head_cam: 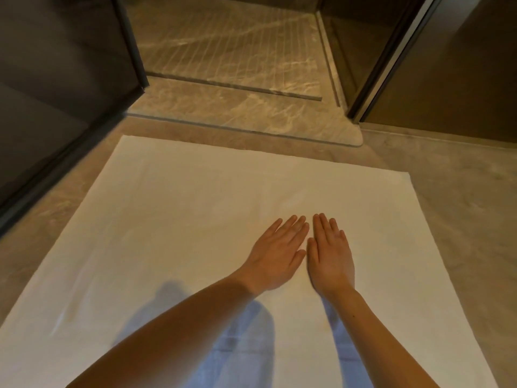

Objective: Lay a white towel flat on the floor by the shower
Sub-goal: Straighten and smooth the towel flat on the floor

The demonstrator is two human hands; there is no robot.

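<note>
The white towel (179, 219) lies spread flat on the stone floor, its far edge just short of the shower threshold (237, 113). My left hand (275, 254) and my right hand (331, 257) rest palm down side by side on the towel's middle, fingers straight and pointing toward the shower. Neither hand grips anything. My forearms and blue trouser legs cover part of the towel's near half.
The shower floor (223, 43) with ribbed stone lies beyond the threshold. A dark glass panel (64, 79) stands at the left, and a dark door frame (391, 57) at the right. Bare floor (461, 191) runs along the towel's right side.
</note>
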